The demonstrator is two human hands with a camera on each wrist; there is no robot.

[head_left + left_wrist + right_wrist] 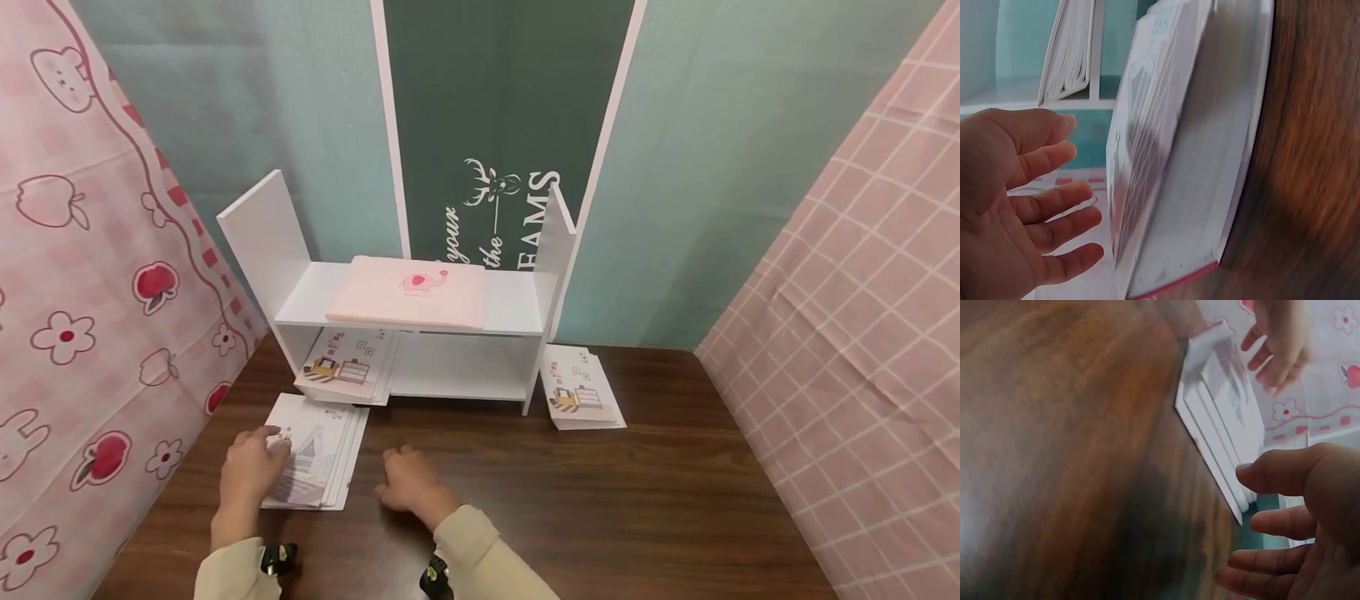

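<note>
On the dark wooden table at the left lies a stack of white books [315,454] with a house drawn on the top cover. My left hand [251,473] is over the left side of this stack; in the left wrist view its fingers are spread and apart from the books' [1194,156] page edges. To the right of the stack my right hand [412,483] hovers low above the table. The right wrist view shows that hand [1307,525] with fingers loosely bent, holding nothing, and the stack [1222,425] beyond it.
Behind the hands stands a white two-level shelf [457,367]. A pink elephant-printed item [412,292] lies on its upper board. More books with a truck picture [345,362] sit in the lower left. Another such stack [581,387] lies right of the shelf. Patterned curtains hang at both sides.
</note>
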